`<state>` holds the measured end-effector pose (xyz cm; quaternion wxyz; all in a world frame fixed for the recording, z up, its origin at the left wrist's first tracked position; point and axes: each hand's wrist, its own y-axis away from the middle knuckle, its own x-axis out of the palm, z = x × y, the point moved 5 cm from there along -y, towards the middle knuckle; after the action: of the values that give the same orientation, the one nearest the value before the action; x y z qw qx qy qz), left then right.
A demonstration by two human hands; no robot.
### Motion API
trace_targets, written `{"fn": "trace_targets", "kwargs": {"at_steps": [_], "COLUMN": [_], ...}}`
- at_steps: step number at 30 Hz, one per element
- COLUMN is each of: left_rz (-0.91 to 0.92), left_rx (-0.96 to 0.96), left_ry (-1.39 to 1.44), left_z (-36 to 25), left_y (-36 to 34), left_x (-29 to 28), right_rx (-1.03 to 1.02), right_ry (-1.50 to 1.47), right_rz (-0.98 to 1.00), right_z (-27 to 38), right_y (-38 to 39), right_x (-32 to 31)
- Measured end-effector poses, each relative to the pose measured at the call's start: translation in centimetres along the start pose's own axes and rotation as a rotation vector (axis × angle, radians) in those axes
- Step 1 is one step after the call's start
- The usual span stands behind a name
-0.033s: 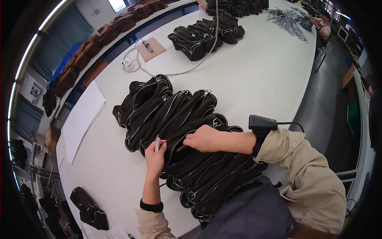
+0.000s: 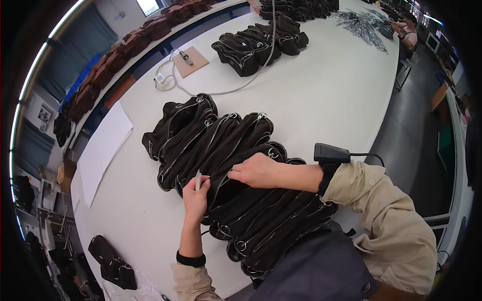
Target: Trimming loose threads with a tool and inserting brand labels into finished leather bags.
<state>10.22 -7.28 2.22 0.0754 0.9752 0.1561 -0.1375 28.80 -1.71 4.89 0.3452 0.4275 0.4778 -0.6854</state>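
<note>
left hand [image 2: 195,196] is closed around a small metal tool [image 2: 198,179], pinched upright between thumb and fingers, tip pointing away from the person. black band on that wrist. right hand [image 2: 257,170] lies flat-ish on the bags [image 2: 221,160], fingers curled and pressing or pinching the fabric just right of the tool; can't tell if it actually grips a fold. the two hands are near each other, not touching.

bags: a row of dark brown pieces with silver zips and ring pulls, overlapped like shingles, running from upper left down to the person's lap at lower centre. they lie on the white surface [image 2: 331,95]. the hands work about mid-row.

black scanner-like device [image 2: 331,153] strapped on the right wrist, cable trailing off to the right. beige sleeve [image 2: 386,210] below it.

rest of surface: second pile [image 2: 261,42] of the same dark pieces at far end, a grey cable running across it. brown board [image 2: 190,61] with a small device on it, white cord coiled beside. white sheet [image 2: 100,150] at left edge. silver metal parts [image 2: 364,25] heaped far right. more dark pieces on a shelf along the left wall. another person's arm at top right, well apart.
</note>
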Motion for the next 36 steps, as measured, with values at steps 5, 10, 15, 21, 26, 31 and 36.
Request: {"fn": "trace_targets", "kwargs": {"at_steps": [5,10,15,21,26,31,36], "left_rz": [0.023,0.013,0.043,0.403,0.441,0.393,0.384], "left_rx": [0.004,0.032,-0.025,-0.083,-0.138,-0.194,-0.215], "left_ry": [-0.016,-0.028,0.42,0.827,0.735,0.732,0.643], "left_z": [-0.7,0.0,-4.2,-5.7,-3.9,-3.7,-3.0], "left_y": [-0.1,0.5,3.1,7.2,8.1,8.7,8.5], "left_x": [0.5,0.0,0.7,5.6,5.6,7.0,7.2], "right_rx": [0.139,0.236,0.415,0.592,0.689,0.747,0.749], "right_ry": [0.141,0.136,-0.707,-1.03,-1.277,-1.026,-0.932], "right_rz": [0.308,0.495,0.063,-0.088,0.054,-0.16,0.103], "right_z": [-0.7,-0.5,1.8,4.6,4.5,4.1,3.4], "right_y": [0.1,-0.3,0.5,1.4,4.3,6.6,7.5], "right_x": [3.8,6.3,-0.6,-3.3,-2.5,-3.5,-4.2]}}
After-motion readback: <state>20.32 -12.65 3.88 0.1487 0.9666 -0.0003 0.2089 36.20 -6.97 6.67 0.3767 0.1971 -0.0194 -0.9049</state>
